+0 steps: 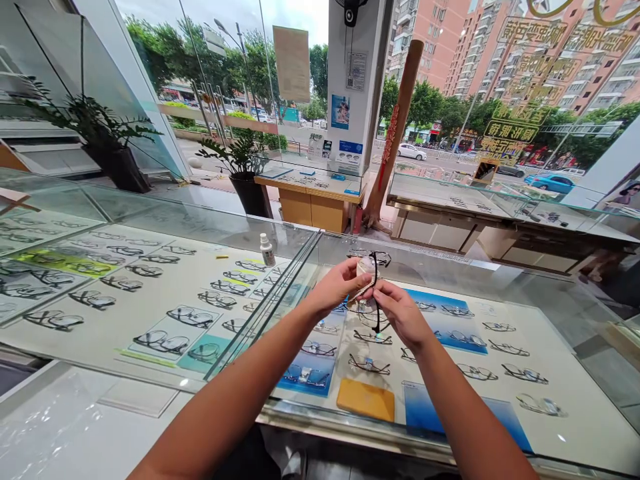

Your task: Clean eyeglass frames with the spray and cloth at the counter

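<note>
A pair of eyeglasses (376, 267) with thin black parts is held upright in both hands above the glass counter. My left hand (343, 283) is closed, pinching a small whitish cloth (363, 293) against a lens. Close by on the right, my right hand (401, 312) has its fingertips closed on the black frame. Parts of the lenses and the cloth are hidden behind the fingers.
Under the hands, a glass display counter (543, 427) contains several rows of spectacles. A small white bottle (267, 251) stands to the left. An orange flat item (366, 399) lies near the front edge. Potted plants (249, 190) and another counter (313, 208) stand beyond.
</note>
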Demonstrator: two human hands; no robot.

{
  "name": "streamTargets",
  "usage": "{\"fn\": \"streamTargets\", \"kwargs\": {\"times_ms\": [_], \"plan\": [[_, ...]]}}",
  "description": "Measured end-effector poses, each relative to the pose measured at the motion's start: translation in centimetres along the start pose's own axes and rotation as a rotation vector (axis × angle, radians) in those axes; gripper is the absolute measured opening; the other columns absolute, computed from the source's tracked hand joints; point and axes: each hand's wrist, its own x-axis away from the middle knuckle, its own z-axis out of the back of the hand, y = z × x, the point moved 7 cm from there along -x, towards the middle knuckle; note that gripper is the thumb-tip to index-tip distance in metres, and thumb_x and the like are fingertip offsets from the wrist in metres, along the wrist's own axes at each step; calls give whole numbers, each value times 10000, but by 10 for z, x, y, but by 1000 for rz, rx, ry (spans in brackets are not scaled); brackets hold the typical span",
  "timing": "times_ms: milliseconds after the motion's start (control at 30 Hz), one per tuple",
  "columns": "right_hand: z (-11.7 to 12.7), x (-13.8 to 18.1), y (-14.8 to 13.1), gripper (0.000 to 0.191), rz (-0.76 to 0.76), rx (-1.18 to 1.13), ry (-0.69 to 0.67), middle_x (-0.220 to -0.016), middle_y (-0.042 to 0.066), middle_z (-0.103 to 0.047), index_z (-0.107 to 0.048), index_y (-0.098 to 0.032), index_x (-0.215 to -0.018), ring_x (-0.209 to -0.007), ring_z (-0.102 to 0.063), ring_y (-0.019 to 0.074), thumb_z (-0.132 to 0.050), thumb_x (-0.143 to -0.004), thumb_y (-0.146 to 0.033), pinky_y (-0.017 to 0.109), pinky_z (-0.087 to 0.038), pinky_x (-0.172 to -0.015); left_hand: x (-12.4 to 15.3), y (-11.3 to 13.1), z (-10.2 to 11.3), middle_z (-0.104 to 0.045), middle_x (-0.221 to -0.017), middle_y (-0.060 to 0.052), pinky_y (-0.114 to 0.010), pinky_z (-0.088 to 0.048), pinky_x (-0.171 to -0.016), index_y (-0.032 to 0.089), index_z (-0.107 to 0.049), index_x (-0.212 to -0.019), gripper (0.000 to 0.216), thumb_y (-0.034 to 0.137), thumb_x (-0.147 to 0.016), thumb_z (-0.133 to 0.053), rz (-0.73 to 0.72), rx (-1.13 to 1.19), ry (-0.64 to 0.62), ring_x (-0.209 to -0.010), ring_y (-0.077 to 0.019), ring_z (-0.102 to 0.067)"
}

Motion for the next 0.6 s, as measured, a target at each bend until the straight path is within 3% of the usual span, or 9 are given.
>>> {"fn": "streamTargets", "kwargs": {"times_ms": [133, 300, 433, 600], "plan": [[5, 0, 1, 305, 5, -5, 63, -984, 46, -698, -758, -269, -971, -924, -578, 250, -723, -958, -572, 370, -447, -911, -1, -2, 2, -620, -732, 12, -230, -393, -621, 179, -657, -960, 522, 621, -779, -868, -31, -2, -9, -638, -114, -541], [11, 0, -2, 311, 7, -63, 107, -991, 46, -707, -755, -269, -928, -939, -579, 252, -767, -916, -580, 357, -441, -878, -4, -3, 12, -737, -884, -66, -271, -493, -696, 160, -765, -1053, 624, 726, -793, -797, -7, 96, 85, -765, -179, -661], [8, 0, -6, 272, 19, -97, 87, -967, 40, -699, -772, -276, -940, -937, -575, 248, -766, -926, -547, 356, -436, -897, -2, 1, 13, -775, -990, -81, -307, -549, -814, 163, -778, -1149, 566, 549, -755, -906, 4, 199, 117, -887, -210, -708], [5, 1, -4, 283, 8, -88, 74, -920, 33, -652, -773, -259, -915, -848, -511, 224, -778, -915, -542, 345, -417, -839, 0, 4, 12, -754, -943, -45, -279, -518, -768, 179, -774, -1040, 396, 427, -768, -922, -19, 105, 90, -777, -158, -664]]}}
